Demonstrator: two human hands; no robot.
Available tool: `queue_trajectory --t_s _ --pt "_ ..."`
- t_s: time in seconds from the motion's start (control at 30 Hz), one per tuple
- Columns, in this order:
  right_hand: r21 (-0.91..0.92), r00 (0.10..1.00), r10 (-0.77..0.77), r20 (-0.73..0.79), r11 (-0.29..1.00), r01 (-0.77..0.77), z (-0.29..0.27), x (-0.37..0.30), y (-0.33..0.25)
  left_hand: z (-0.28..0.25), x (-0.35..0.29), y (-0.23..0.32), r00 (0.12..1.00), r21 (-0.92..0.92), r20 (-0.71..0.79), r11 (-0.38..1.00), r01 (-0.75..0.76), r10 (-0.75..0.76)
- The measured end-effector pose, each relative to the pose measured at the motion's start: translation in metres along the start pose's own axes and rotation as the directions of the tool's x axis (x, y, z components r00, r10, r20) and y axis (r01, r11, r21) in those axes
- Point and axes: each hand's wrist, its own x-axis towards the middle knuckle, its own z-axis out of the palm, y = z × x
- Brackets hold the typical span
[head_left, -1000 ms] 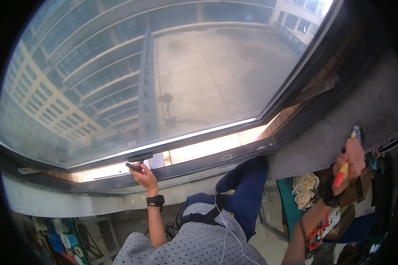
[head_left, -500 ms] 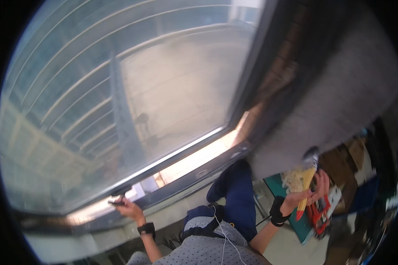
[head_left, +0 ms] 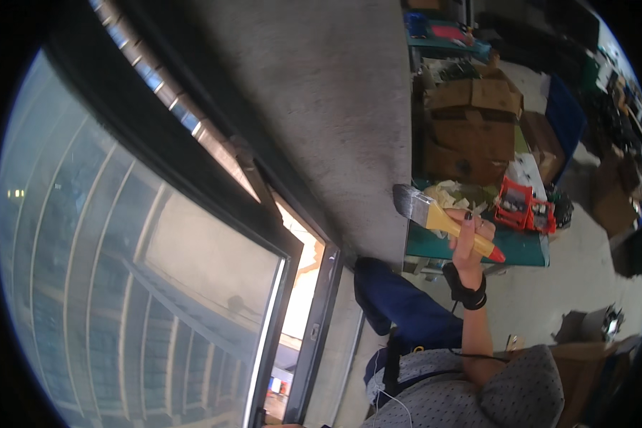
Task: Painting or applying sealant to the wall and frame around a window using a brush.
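My right hand (head_left: 471,239) is closed around the yellow handle of a wide paintbrush (head_left: 439,220). The handle ends in a red tip, and a metal ferrule carries dark bristles at the other end. The bristles point left and overlap the edge of the grey wall (head_left: 321,107) in the picture; whether they touch it I cannot tell. A sliver of my left hand (head_left: 282,426) shows at the lower edge, close to the dark window handle (head_left: 260,415); its fingers are mostly cut off. The framed window sash (head_left: 267,342) stands ajar on the left.
Behind the brush, a green-topped table (head_left: 521,246) bears a cardboard box (head_left: 471,135), red-orange trays (head_left: 513,203) of small items and crumpled pale paper. A blue panel (head_left: 565,114) and another box (head_left: 613,189) stand farther right. My bent leg (head_left: 414,303) is beside the window frame.
The view has swung to the right, bringing more of the wall and table in. The brush has turned from upright to pointing left. My left hand has dropped almost out of the picture.
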Motion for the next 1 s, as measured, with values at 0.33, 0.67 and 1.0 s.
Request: queue_trajectory --t_s 0.33,0.67,1.0 --pt "0.102 0.987 -0.024 -0.161 0.994 0.041 0.001 0.011 0.002 0.049 -0.002 0.005 0.949 -0.168 0.205 0.963 -0.209 0.241" --pt "0.298 0.996 0.047 -0.075 0.954 -0.022 0.013 -0.003 -0.033 0.104 -0.031 0.096 0.860 -0.328 0.304 0.893 -0.309 0.410" --pt "0.953 0.923 0.349 0.163 0.186 -0.238 0.002 0.042 -0.053 0.148 -0.072 0.165 0.824 -0.463 0.353 0.848 -0.259 0.444"
